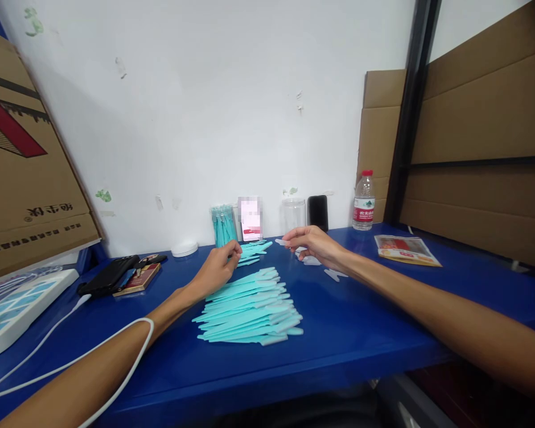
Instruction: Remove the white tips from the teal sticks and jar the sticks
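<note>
My left hand (220,266) is closed in a pinch on a slim turquoise eyebrow razor (261,247), its tip pointing right; other razors lie close behind it. Between the fingertips of my right hand (310,241) is a small translucent whitish razor cap (282,242), close to that tip. Several more caps (312,260) lie under and beside my right hand. In front of my left hand, a stack of turquoise razors (254,309) is laid side by side, many with pale covers at their right ends. A clear jar of razors (223,224) stands behind my left hand.
At the wall stand a lit phone (250,219), a clear jar (293,215), a black device (318,213) and a water bottle (364,201). A packet (405,249) lies right. Left are a white lid (184,248), black case (109,274) and power strip (24,309); a white cable (148,324) crosses my left forearm.
</note>
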Available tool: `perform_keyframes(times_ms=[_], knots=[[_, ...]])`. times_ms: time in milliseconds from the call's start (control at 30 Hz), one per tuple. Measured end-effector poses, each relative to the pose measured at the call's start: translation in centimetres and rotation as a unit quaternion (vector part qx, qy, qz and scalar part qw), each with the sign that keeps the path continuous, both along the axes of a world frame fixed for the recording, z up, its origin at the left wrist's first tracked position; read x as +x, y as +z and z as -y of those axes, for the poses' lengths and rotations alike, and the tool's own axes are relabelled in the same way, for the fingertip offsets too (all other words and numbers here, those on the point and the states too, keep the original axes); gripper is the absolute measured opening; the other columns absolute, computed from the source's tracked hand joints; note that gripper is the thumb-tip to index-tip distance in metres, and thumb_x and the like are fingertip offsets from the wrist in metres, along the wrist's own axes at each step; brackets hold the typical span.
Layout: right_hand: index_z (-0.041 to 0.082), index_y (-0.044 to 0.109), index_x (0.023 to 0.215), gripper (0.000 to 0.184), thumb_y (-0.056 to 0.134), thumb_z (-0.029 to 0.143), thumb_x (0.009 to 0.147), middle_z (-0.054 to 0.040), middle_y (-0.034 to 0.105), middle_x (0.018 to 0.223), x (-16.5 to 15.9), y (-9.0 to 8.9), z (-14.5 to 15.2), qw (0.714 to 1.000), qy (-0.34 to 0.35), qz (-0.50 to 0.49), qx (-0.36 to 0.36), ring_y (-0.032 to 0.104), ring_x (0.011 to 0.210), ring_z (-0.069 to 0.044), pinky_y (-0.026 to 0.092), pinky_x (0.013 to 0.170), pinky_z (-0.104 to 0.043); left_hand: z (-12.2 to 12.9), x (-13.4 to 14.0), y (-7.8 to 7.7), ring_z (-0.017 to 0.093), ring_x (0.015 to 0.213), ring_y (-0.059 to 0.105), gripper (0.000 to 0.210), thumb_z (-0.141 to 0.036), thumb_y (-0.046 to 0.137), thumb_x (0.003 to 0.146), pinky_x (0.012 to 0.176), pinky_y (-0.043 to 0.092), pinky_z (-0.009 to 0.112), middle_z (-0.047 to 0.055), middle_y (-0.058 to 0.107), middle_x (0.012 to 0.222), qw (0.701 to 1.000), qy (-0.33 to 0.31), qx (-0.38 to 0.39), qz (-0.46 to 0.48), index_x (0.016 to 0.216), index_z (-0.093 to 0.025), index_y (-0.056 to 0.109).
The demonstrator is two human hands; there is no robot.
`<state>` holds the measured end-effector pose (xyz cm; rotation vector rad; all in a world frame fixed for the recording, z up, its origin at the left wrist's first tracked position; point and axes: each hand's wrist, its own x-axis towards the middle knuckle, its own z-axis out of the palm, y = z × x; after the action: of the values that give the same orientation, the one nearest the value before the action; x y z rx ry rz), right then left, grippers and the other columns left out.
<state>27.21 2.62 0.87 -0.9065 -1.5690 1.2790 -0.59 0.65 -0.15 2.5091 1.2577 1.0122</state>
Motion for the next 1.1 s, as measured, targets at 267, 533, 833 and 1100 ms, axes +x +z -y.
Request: perform_keyframes(times_ms=[267,533,833,1100], knots=[[0.015,0.070,0.085,0.016,0.072,0.019,0.070,-0.0093,0.066,0.085,-0.6,0.3,1.0,1.000,-0.002,0.010,0.000,0.058,0.071,-0.014,0.045,0.048,-0.021,0.5,0.4,0.3,0.012,0.057,0.042,0.013,-0.026,0.039,0.092,0.055,0.030,0.025,-0.003,0.051,0.065,1.000,-0.008,-0.006,-0.019,0.088,-0.020,0.050],[0.012,0.067,0.077,0.019,0.069,0.031,0.077,-0.0071,0.063,0.070,-0.9,0.2,1.1,1.000,-0.024,0.005,0.003,0.054,0.060,-0.011,0.045,0.049,-0.021,0.9,0.5,0.6,0.012,0.057,0.041,0.016,-0.028,0.038,0.092,0.056,0.030,0.025,-0.002,0.052,0.069,1.000,0.004,-0.001,-0.029,0.090,-0.020,0.051],[0.012,0.066,0.076,0.017,0.068,0.028,0.077,-0.0063,0.063,0.069,-1.3,0.0,1.1,1.000,-0.013,0.028,-0.002,0.055,0.059,-0.011,0.045,0.046,-0.021,0.9,0.6,0.4,0.013,0.060,0.042,0.013,-0.024,0.038,0.092,0.058,0.030,0.025,-0.002,0.051,0.069,0.999,-0.003,0.010,-0.035,0.089,-0.020,0.051],[0.012,0.066,0.076,0.017,0.068,0.028,0.078,-0.0067,0.063,0.069,-1.4,0.1,1.5,1.000,-0.008,0.029,-0.002,0.055,0.059,-0.011,0.044,0.046,-0.021,0.9,0.7,0.3,0.013,0.061,0.045,0.015,-0.027,0.038,0.093,0.059,0.031,0.026,-0.003,0.052,0.069,0.999,-0.010,0.006,-0.048,0.088,-0.020,0.051]])
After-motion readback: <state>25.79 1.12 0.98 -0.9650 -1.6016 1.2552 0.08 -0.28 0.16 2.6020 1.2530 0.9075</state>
